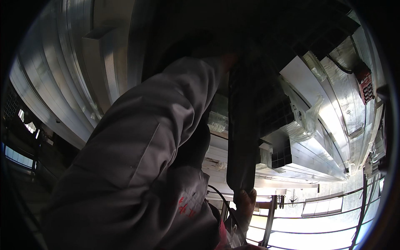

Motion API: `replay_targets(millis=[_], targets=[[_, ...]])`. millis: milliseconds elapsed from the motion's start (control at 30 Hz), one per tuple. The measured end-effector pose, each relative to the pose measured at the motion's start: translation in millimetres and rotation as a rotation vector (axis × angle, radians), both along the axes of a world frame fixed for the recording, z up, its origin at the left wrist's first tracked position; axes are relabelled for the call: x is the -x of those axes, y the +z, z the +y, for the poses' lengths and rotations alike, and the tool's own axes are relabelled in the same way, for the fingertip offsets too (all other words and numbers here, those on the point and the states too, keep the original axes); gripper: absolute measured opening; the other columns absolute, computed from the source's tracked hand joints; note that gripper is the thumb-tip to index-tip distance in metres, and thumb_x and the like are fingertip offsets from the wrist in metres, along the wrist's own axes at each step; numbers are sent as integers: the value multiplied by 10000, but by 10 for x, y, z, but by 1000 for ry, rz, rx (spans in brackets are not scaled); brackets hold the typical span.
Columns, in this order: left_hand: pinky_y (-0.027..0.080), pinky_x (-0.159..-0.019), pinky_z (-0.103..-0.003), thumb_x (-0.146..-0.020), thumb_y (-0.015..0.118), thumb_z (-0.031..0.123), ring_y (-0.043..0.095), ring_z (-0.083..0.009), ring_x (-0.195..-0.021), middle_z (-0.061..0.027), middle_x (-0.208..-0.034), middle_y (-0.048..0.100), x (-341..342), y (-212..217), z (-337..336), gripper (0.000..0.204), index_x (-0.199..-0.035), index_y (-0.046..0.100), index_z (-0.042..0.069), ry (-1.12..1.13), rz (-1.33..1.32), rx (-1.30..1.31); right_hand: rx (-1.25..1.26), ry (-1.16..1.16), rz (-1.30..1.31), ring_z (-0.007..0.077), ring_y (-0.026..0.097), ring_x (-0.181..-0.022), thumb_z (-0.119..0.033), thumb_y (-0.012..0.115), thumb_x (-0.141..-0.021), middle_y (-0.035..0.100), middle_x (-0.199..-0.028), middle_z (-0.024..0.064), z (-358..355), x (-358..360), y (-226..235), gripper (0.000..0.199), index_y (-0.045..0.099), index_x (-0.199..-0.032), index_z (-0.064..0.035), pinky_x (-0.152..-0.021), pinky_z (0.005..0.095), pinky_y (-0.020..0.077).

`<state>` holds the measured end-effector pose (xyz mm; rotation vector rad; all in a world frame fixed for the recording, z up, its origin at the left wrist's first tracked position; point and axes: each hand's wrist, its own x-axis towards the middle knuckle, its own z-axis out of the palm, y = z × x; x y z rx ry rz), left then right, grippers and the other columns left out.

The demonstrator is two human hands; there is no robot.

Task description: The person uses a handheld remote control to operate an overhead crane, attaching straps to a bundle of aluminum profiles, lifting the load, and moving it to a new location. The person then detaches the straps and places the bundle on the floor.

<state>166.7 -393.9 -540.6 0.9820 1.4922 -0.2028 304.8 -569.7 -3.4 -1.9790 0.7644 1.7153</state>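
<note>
A long dark bar-shaped piece [241, 141] with a rounded lower end runs up the middle of the view into deep shadow. At its lower end my right hand [246, 201] is closed, fingers curled against the edge. My left arm, in a grey sleeve [137, 129], reaches up from the lower left. Beside the shadowed upper part of the bar, a small patch of my left hand [229, 61] shows past the cuff. Its fingers are lost in the dark, so its grip is hidden.
Long silver metal profiles [54, 79] are stacked along the left. On the right lie pale profiles with clear plastic wrap [306, 123] and dark gridded blocks [281, 154]. A red object with black cells [365, 86] is at far right. A black cord [223, 196] hangs near my right hand.
</note>
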Motion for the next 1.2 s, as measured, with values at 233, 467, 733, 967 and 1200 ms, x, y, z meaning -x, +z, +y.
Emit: replay_targets(millis=[233, 467, 733, 967, 1200], targets=[[525, -934, -477, -988, 594, 328, 677, -378, -1032, -197, -1145, 706, -66, -319, 110, 380, -1220, 659, 35, 1, -39, -84, 153, 590, -79, 118, 533, -720, -110, 698, -824, 590, -818, 38, 348, 335, -201, 161, 673, -948, -10, -635, 294, 441], [529, -913, -482, -995, 570, 299, 683, -372, -1005, -203, -1115, 708, -189, -569, 367, 344, -1186, 669, 30, -55, -114, -179, 57, 557, 23, 181, 620, -812, -97, 694, -839, 666, -919, 102, 191, 333, -353, 231, 691, -1040, 16, -698, 330, 496], [534, -889, -487, -1003, 543, 265, 689, -365, -973, -211, -1081, 711, -416, -867, 736, 312, -1146, 680, 25, -162, -270, -339, 74, 587, -61, 224, 622, -742, -179, 722, -871, 654, -844, 125, -1, 414, -449, 244, 689, -1023, 9, -646, 388, 483], [538, -868, -492, -1010, 519, 236, 694, -358, -946, -218, -1051, 713, -494, -1154, 828, 293, -1112, 690, 21, -211, -384, -414, 87, 424, -131, 121, 567, -691, -194, 728, -909, 641, -776, 51, 174, 544, -553, 226, 689, -998, 10, -598, 317, 445], [549, -858, -486, -1023, 495, 224, 692, -340, -957, -204, -1056, 708, -706, -1272, 669, 287, -1137, 680, 38, -119, -468, -234, 126, 64, -121, 59, 547, -703, -155, 731, -916, 642, -796, -33, -14, 569, -389, 147, 703, -1003, -39, -602, 259, 430]])
